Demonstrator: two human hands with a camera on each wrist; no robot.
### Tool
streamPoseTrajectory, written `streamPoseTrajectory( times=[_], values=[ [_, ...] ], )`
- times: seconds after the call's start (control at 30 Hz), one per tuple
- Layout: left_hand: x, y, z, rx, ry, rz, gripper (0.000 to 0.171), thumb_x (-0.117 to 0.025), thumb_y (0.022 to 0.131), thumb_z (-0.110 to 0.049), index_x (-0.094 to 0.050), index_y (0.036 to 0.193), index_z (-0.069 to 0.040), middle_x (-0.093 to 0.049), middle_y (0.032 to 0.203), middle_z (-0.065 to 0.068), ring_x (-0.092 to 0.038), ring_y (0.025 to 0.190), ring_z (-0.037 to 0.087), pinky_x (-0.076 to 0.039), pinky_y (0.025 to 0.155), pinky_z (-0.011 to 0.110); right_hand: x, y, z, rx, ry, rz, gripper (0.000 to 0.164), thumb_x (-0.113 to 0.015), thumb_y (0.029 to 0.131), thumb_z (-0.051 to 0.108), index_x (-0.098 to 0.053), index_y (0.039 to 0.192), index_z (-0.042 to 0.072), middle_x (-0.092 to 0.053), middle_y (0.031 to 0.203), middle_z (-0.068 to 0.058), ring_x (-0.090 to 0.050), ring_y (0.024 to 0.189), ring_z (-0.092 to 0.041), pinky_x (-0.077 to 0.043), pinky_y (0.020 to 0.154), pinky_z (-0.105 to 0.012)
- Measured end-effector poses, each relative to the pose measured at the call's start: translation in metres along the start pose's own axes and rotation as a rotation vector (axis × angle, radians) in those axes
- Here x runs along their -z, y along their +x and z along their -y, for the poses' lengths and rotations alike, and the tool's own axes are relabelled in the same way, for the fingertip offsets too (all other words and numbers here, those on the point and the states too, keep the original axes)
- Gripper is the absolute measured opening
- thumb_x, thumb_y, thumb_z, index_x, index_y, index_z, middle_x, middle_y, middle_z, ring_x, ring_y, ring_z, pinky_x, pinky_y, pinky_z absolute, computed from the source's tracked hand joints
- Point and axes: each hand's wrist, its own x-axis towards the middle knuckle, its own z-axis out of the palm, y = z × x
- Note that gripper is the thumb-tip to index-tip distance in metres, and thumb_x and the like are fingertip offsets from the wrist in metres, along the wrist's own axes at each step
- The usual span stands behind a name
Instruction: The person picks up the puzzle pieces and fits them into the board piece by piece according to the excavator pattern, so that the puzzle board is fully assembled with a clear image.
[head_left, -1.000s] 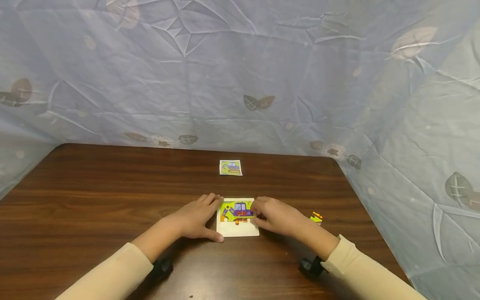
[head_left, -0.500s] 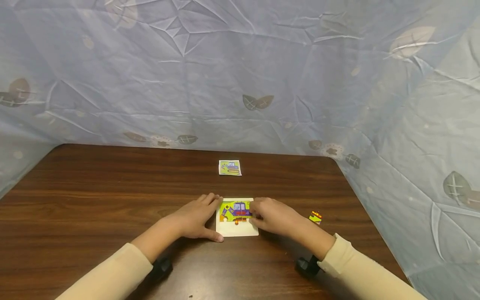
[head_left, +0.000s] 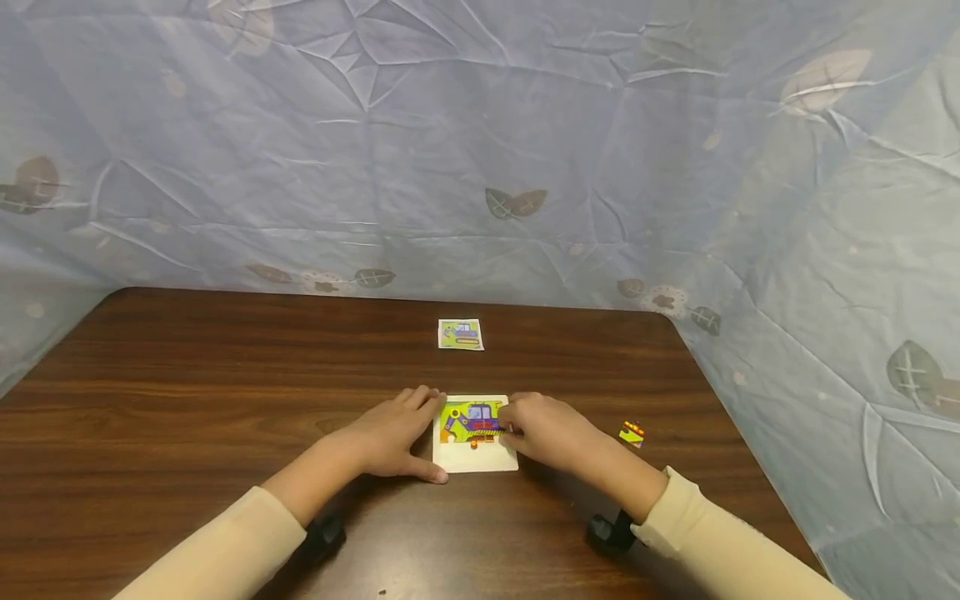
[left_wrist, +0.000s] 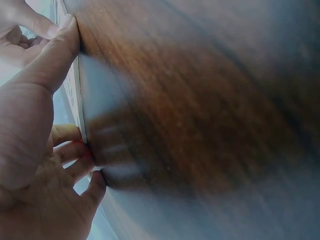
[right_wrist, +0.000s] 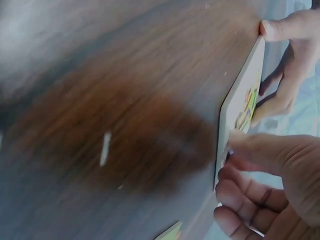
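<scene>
1. Cloth (head_left: 450, 150), pale grey-blue with leaf prints, hanging well beyond the grip and round to its right.
2. Table (head_left: 247, 350), dark wood, spreading beneath both grips.
3. Left hand (head_left: 395, 433), spread rather than clenched, thumb and fingers touching the left edge of the board (head_left: 472, 460).
4. Right hand (head_left: 551, 429), fingers bent over the board's right side; cannot tell if pinching anything.
5. Board, flat between both grips, with a plain white near strip and a partly hidden digger puzzle (head_left: 483, 421).
6. Card (head_left: 460, 334), printed with a digger, beyond both grips.
7. Loose piece (head_left: 632, 433), green and orange, right of the right-hand grip.
</scene>
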Motion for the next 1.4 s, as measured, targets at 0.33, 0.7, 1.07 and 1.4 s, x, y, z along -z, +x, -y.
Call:
streamPoseTrajectory(
  times=[0.33,0.7,1.07,1.4],
  values=[
    [-0.002,0.001,0.001,-0.002,0.0,-0.007,0.113,-0.081,0.083,-0.064,-0.032,0.162,0.0,-0.034,0.167,0.021,-0.034,0.155,0.042,-0.037,0.122,0.061,-0.002,-0.003,0.005,0.02,-0.218,-0.009,0.012,-0.077,0.096,0.023,-0.081,0.102,0.013,-0.072,0.089,-0.002,-0.056,0.071,-0.011,-0.056,0.071,-0.035],
    [-0.002,0.002,0.002,-0.002,0.004,-0.003,0.113,-0.08,0.083,-0.065,-0.032,0.162,0.0,-0.034,0.166,0.022,-0.034,0.155,0.044,-0.037,0.122,0.062,-0.004,-0.004,-0.007,0.061,-0.137,-0.092,0.025,-0.082,0.091,0.024,-0.073,0.11,0.009,-0.064,0.095,-0.001,-0.053,0.078,-0.011,-0.051,0.07,-0.034],
    [-0.002,0.002,0.002,-0.008,0.013,-0.007,0.114,-0.08,0.082,-0.065,-0.033,0.162,0.0,-0.036,0.165,0.022,-0.036,0.154,0.044,-0.038,0.121,0.062,-0.007,-0.007,-0.009,0.138,-0.003,-0.035,0.023,-0.073,0.099,0.016,-0.076,0.121,0.01,-0.068,0.113,-0.002,-0.064,0.093,-0.01,-0.058,0.081,-0.027],
    [0.0,0.002,0.0,-0.006,0.009,0.0,0.113,-0.081,0.082,-0.064,-0.033,0.162,0.0,-0.035,0.165,0.022,-0.036,0.153,0.043,-0.038,0.121,0.062,-0.008,-0.006,-0.009,0.223,-0.071,-0.079,0.014,-0.075,0.097,0.011,-0.079,0.11,0.01,-0.064,0.097,-0.002,-0.052,0.081,-0.008,-0.051,0.07,-0.02]
  ],
)
